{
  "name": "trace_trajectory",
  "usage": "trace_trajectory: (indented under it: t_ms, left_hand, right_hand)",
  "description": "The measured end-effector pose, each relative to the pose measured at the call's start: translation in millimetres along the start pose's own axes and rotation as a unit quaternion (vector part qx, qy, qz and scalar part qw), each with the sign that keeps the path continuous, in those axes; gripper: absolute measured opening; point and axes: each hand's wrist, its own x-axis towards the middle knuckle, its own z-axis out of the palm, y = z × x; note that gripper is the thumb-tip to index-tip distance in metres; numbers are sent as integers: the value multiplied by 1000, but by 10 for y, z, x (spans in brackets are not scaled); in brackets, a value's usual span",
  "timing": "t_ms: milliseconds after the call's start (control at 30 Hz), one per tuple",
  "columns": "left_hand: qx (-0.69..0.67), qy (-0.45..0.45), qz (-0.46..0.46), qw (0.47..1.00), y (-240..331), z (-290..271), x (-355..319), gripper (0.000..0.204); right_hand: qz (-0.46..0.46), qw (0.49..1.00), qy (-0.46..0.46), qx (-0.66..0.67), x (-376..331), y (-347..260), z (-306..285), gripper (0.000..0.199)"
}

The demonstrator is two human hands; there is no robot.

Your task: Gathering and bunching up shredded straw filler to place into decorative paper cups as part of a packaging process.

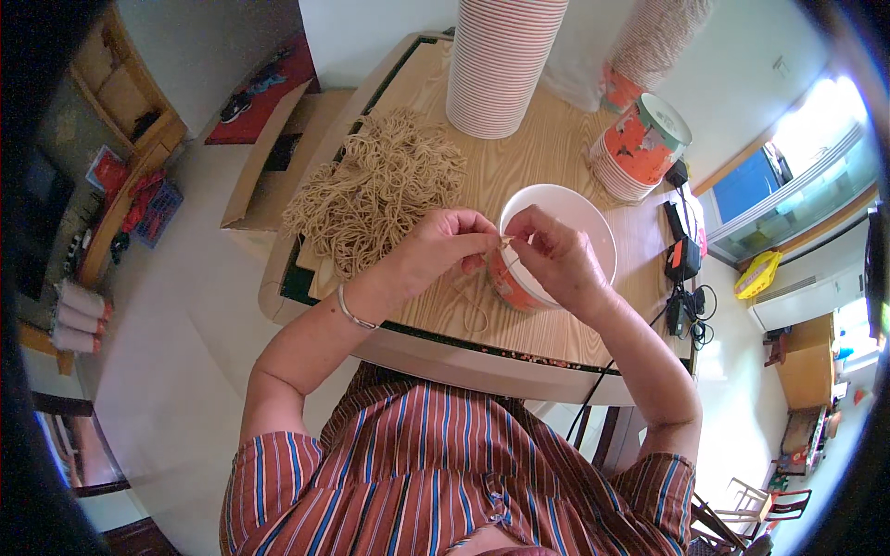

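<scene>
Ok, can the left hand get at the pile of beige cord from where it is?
Probably yes: the left hand is close beside the pile of beige cord, with nothing visible standing between them. Its fingertips look occupied, though, pinching a thin strand along with the right hand.

Shirt (426,454) at 6 o'clock: reddish-brown w/ blue, white & dark stripes. Cord pile (380,190), 11: tan. Bowl (591,218), 2, nearer ctr: white inside, orange-red outside. Tub (638,146), 2, farther out: orange-red & green w/ dark print. Container stack (501,69), 12: white w/ reddish bands. Tabletop (547,153): lt. brown wood grain.
</scene>
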Motion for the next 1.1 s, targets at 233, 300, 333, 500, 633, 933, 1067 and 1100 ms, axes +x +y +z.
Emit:
trace_trajectory:
  t_ms: [233,300,333,500,633,933,1067,1100]
  left_hand:
    - [-109,-17,-32,993,-5,5,-9,12]
    - [-105,-15,-31,994,-3,11,-6,12]
    - [-101,-14,-30,994,-2,15,-2,12]
    - [-105,-8,-30,994,13,34,-6,13]
    - [-72,-6,-20,997,16,31,-9,14]
    - [-15,6,-5,1000,33,38,0,15]
    - [-16,16,-11,1000,47,45,-13,16]
    - [-15,13,-9,1000,43,39,-15,16]
  right_hand:
    - [20,1000,-7,19,-21,-94,-9,12]
    - [20,1000,-10,9,-29,-98,-13,12]
    - [-16,1000,-3,-6,-37,-64,-7,14]
    - [-79,996,2,-45,-38,-11,30,15]
    - [-76,995,16,-63,-34,-28,27,11]
    - [-82,994,8,-65,-6,-24,10,7]
    - [-58,997,6,-40,12,-23,-10,7]
    - [-58,997,6,-40,15,-24,-15,7]
